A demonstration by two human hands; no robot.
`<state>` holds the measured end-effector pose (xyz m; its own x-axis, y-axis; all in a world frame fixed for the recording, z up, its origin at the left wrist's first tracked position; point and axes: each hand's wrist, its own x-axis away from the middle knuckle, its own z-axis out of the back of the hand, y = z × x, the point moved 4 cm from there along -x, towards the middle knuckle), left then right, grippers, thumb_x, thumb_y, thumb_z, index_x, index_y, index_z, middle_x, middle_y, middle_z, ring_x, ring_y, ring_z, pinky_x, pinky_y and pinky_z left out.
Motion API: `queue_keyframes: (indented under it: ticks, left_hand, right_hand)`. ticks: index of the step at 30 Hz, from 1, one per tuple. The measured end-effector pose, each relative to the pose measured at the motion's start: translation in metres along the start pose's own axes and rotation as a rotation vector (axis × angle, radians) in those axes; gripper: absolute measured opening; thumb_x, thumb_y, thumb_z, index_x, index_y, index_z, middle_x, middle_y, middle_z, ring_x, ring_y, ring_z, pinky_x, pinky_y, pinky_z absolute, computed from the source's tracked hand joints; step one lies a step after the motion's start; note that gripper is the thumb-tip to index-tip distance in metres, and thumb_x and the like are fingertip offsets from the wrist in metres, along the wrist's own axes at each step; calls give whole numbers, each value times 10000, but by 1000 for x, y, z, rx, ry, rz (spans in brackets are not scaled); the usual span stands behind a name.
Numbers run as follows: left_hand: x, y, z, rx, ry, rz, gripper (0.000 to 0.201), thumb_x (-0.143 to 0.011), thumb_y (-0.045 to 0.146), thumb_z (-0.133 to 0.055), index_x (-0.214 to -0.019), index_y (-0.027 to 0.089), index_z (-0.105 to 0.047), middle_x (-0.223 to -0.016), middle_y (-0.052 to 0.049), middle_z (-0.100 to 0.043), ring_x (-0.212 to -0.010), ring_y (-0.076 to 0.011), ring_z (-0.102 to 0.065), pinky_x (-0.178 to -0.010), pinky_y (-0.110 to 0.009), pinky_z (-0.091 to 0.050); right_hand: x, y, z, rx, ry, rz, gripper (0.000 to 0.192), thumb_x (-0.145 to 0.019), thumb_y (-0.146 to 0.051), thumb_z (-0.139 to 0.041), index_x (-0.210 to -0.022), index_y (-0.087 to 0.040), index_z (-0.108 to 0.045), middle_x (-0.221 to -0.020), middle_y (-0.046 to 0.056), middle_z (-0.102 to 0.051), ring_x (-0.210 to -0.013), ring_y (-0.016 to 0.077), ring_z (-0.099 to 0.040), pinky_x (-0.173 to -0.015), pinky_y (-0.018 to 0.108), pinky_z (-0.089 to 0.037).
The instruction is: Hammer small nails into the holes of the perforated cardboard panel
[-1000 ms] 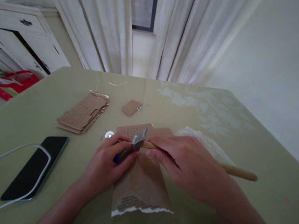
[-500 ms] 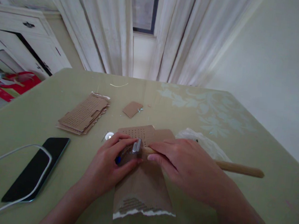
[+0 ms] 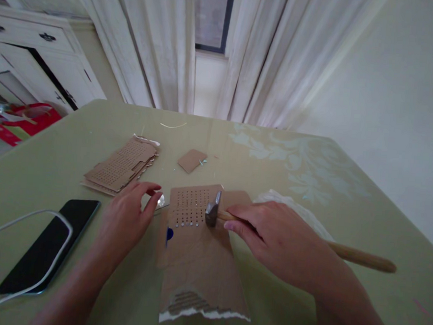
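So from where I'm standing, closest to us is the brown cardboard piece (image 3: 200, 262), its near end ripped ragged with a white edge and the ribbed inside showing. It lies flat between the hands, on top of other cardboard that pokes out at the sides. Over on the left there's a dark phone (image 3: 44, 251) with a white cable (image 3: 14, 218) looping over it. The right hand (image 3: 274, 236) is wrapped around the wooden handle close to the head of the hammer (image 3: 212, 215), so the steel sits just past the fingertips, over the cardboard's right side; I can't tell if they're touching. There's a blue bit (image 3: 170, 234) at the left edge and rows of little holes, with pale dots along the nearest row. The left hand (image 3: 130, 215) is off the cardboard, thumb and finger curled toward each other by a shiny disc (image 3: 160, 200); can't tell if they're pinching anything. Behind the right hand is crumpled clear plastic (image 3: 296, 206), then a perforated cardboard stack (image 3: 121, 164), and way back left, a red bag (image 3: 42, 119), contents too blurry to make out.
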<state>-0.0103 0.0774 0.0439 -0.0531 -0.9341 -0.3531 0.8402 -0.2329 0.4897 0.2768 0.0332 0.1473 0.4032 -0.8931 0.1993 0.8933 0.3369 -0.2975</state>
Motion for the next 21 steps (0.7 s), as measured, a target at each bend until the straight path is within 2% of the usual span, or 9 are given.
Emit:
queue_keyframes:
  ticks: [2, 5, 8, 11, 15, 18, 21]
  left_hand:
    - [-1, -21, -9, -186, -80, 27, 313, -1064, 443, -551, -1117, 209, -751, -1030, -123, -793, -957, -331, -751, -848, -428, -549]
    - [-1, -38, -22, -274, -180, 70, 285, -1058, 394, -507, -1083, 209, -722, -1019, -136, -793, -989, -349, -763, -848, -436, -553]
    - [0, -40, -29, -287, -206, 103, 249, -1032, 319, -476, -989, 210, -696, -961, -132, -784, -931, -337, -761, -783, -419, -541]
    - [1, -38, -31, -296, -222, 105, 246, -1025, 294, -449, -930, 221, -663, -947, -142, -767, -929, -340, -748, -795, -428, -538]
    - [0, -35, -27, -283, -187, 79, 269, -1036, 288, -411, -927, 215, -646, -983, -191, -746, -1004, -388, -713, -924, -504, -536]
    - [-4, -27, -22, -255, -111, 83, 320, -1067, 320, -380, -1024, 186, -668, -1060, -217, -756, -1059, -408, -699, -994, -558, -524]
    - [-6, -8, -15, -67, -17, 60, 361, -1083, 373, -417, -1193, 170, -694, -1172, -177, -776, -1104, -346, -713, -987, -487, -554]
  right_hand:
    - [0, 0, 0, -6, 1, -6, 306, -1157, -294, -586, -938, -213, -783, -899, 54, -819, -823, 247, -725, -722, 368, -318]
    - [0, 1, 0, -11, 11, -8, 293, -1147, -284, -595, -923, -216, -772, -874, 41, -807, -797, 235, -708, -709, 365, -305]
    - [0, 1, 0, -5, 13, -6, 304, -1150, -288, -591, -917, -212, -770, -866, 43, -804, -801, 240, -710, -706, 369, -296]
    - [0, 1, 0, -5, 3, -10, 304, -1154, -285, -587, -927, -207, -774, -879, 50, -807, -815, 248, -719, -712, 371, -302]
    - [-1, 1, -1, -9, -1, -10, 310, -1159, -299, -583, -938, -211, -782, -902, 50, -812, -845, 259, -729, -730, 374, -321]
    - [-2, 1, -1, 3, 2, -7, 324, -1161, -315, -586, -917, -215, -774, -884, 42, -808, -830, 254, -723, -729, 376, -323]
    - [-1, 1, -1, 11, 18, 8, 332, -1158, -313, -596, -888, -212, -761, -880, 41, -808, -828, 246, -722, -724, 373, -332]
